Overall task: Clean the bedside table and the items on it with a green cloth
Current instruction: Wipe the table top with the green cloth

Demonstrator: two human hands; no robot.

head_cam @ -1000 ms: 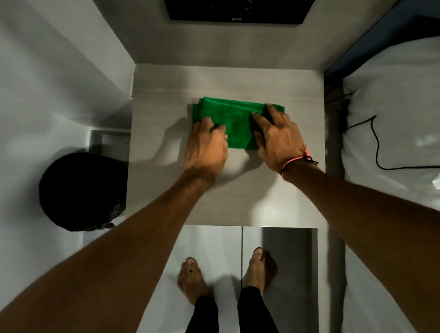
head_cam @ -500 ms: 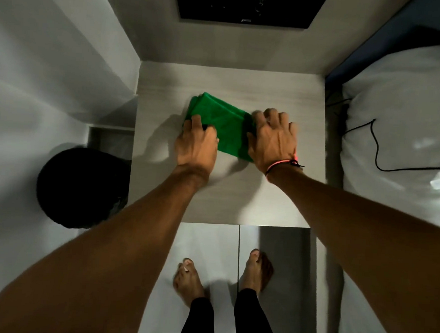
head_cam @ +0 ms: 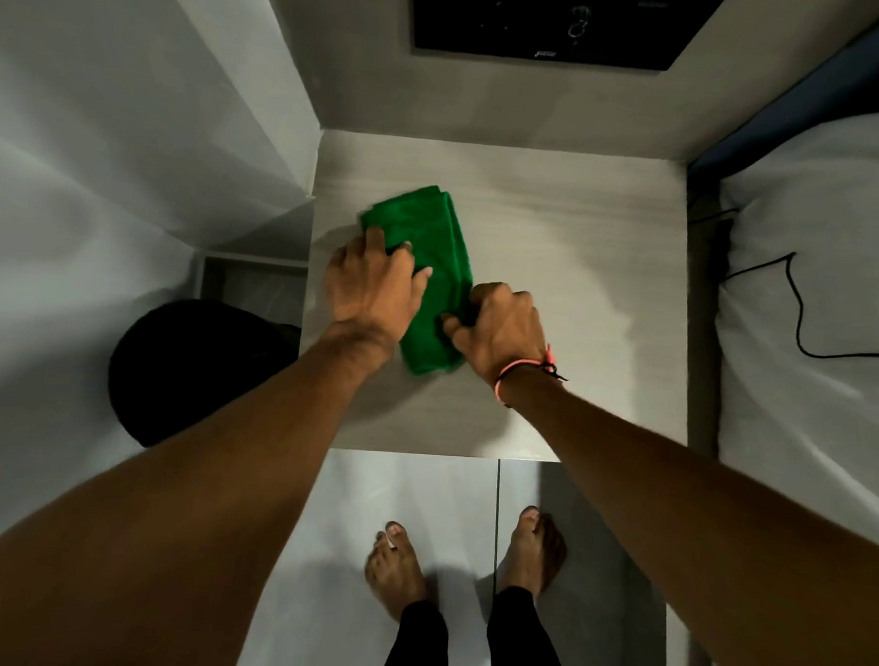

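The cloth (head_cam: 433,276), folded into a thick oblong, lies on the table (head_cam: 585,269) in its left half, with the long axis running from far-left to near-right at a slant to the table edges. Both hands are on it. The left hand (head_cam: 373,287) rests on the cloth's left side near the far end, fingers spread and only lightly bent, pressing down rather than gripping. The right hand (head_cam: 499,331) is at the cloth's right edge toward the near end, fingers curled and thumb tucked against the fabric, apparently pinching the folded edge; the contact under the knuckles is hidden. The hands thus sit at opposite ends of the long axis, left hand farther, right hand nearer. Judged from this, the cloth is being turned or refolded, and the next move depends on that slant: the right hand holds the near end and would lead any pull or fold, while the left hand anchors the far end. No other items show on the table. A black cable (head_cam: 799,313) lies on the bed (head_cam: 834,243) at right, well apart.
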